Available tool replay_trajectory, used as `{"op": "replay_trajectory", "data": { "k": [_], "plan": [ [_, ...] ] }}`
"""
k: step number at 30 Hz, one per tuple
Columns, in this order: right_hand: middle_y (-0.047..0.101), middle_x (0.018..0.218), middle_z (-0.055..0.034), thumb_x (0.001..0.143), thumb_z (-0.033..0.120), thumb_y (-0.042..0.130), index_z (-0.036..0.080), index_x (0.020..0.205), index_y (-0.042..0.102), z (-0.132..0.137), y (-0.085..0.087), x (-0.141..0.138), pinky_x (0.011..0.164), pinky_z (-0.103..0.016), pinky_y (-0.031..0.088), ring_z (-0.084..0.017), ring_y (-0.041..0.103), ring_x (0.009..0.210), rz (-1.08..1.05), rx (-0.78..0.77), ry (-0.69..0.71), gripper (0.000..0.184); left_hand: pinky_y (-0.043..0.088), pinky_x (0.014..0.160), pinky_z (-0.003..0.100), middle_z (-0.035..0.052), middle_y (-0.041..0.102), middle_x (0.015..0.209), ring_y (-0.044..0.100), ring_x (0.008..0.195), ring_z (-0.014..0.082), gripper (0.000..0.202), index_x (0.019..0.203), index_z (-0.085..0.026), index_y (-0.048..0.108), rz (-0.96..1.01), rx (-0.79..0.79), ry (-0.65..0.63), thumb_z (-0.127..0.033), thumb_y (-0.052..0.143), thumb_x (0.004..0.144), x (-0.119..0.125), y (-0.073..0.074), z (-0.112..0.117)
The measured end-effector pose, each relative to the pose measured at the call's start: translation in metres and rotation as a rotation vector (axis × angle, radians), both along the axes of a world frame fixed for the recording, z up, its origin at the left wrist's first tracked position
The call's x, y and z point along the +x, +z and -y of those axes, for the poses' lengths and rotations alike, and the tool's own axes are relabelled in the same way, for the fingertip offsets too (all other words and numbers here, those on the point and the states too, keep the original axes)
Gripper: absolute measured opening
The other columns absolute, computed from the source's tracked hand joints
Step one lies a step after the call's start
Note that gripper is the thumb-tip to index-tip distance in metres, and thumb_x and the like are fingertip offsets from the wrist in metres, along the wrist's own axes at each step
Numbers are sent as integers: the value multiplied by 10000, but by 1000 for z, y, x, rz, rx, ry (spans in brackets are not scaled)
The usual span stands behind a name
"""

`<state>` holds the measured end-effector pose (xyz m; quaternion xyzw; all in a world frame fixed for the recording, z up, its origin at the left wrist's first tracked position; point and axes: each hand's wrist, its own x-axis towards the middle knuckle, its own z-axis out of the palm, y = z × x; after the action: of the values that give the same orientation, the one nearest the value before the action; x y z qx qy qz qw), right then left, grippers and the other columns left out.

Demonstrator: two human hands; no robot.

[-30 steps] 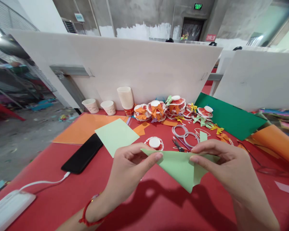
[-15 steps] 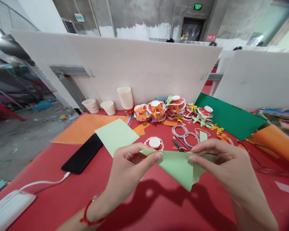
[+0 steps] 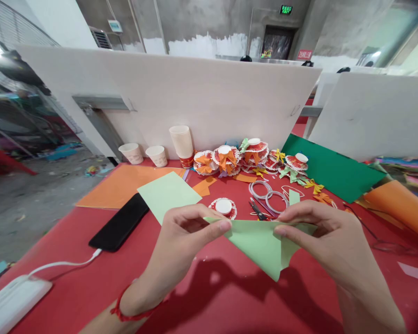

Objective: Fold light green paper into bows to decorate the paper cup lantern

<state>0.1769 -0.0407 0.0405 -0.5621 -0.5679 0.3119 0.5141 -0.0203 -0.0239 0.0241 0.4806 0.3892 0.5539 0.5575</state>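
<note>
A folded sheet of light green paper point(image 3: 254, 243) is held above the red table, its fold along the top and a corner hanging down. My left hand point(image 3: 190, 243) pinches the upper left end between thumb and fingers. At the right part of the top edge, my right hand point(image 3: 323, 236) grips the paper the same way. Beyond it lie a red-and-white paper piece with a white round middle point(image 3: 224, 207) and dark scissors point(image 3: 257, 209). A flat light green sheet point(image 3: 169, 195) rests behind my left hand.
At left are a black phone point(image 3: 120, 222), cabled to a white power bank point(image 3: 19, 301), and orange paper point(image 3: 121, 185). Paper cups point(image 3: 156, 156) and several red-and-white paper crafts point(image 3: 226, 160) line the white partition point(image 3: 195, 97). Coiled tubing point(image 3: 277, 202) and green board point(image 3: 334, 167) lie right.
Both hands keep their pinch on the green paper. My left hand has shifted slightly left, and the hanging corner has dropped a little to the right.
</note>
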Motion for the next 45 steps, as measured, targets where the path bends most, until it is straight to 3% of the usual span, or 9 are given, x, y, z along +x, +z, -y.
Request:
{"op": "replay_trajectory", "data": {
  "k": [6, 14, 18, 22, 26, 30, 39, 45],
  "plan": [
    [679, 575, 66, 601, 160, 770, 262, 605, 698, 0, 0, -1, 469, -127, 478, -85, 636, 546, -3, 6, -6, 125, 477, 553, 137, -15, 684, 554, 595, 569, 77, 147, 504, -190, 706, 116, -25, -13, -130, 786, 613, 0, -2, -3],
    [693, 589, 63, 609, 193, 774, 270, 617, 705, -3, -3, 5, 474, -117, 499, -90, 654, 553, 18, 32, 29, 104, 454, 533, 196, 34, 682, 580, 556, 559, 117, 217, 544, -166, 731, 113, -58, 14, -360, 802, 610, 0, -1, -4],
    [698, 579, 56, 610, 202, 779, 267, 627, 711, -6, -5, 9, 466, -118, 512, -100, 664, 543, 67, 55, 103, 96, 461, 553, 183, 25, 696, 606, 571, 577, 114, 241, 599, -182, 754, 54, 48, 67, -400, 740, 700, 0, -8, -4],
    [695, 580, 61, 619, 181, 767, 265, 625, 705, -5, -6, 6, 479, -116, 509, -96, 666, 558, 50, 40, 54, 106, 506, 664, 181, 13, 732, 689, 638, 689, 129, 299, 663, -223, 769, 20, 188, 107, -422, 612, 822, -4, -13, -5],
    [699, 588, 51, 626, 194, 767, 256, 638, 702, -6, -7, 7, 468, -130, 514, -106, 666, 553, 74, 64, 56, 91, 523, 635, 159, -2, 754, 730, 660, 678, 122, 95, 741, -246, 782, -80, 210, 59, -265, 690, 758, -4, -10, -2],
    [708, 596, 45, 643, 205, 765, 258, 660, 706, -9, -7, 13, 443, -129, 510, -108, 665, 538, 136, 86, 96, 81, 492, 527, 126, -35, 728, 604, 634, 557, 91, 196, 641, -256, 766, -103, 185, 68, -87, 692, 707, -2, -6, 1],
    [704, 604, 36, 640, 171, 750, 241, 631, 684, -1, -1, -3, 506, -177, 532, -131, 678, 591, 9, -30, 52, 97, 481, 598, 128, -30, 662, 598, 565, 608, 81, 167, 627, -217, 734, 9, 162, 211, -237, 670, 780, 2, -15, -1],
    [700, 607, 41, 635, 140, 743, 240, 622, 675, 4, 3, -9, 532, -184, 534, -126, 672, 595, -54, -65, 38, 121, 506, 508, 152, 2, 731, 607, 624, 547, 108, 92, 650, -211, 771, -75, 89, 26, -150, 716, 691, 7, -7, -1]
  ]
}}
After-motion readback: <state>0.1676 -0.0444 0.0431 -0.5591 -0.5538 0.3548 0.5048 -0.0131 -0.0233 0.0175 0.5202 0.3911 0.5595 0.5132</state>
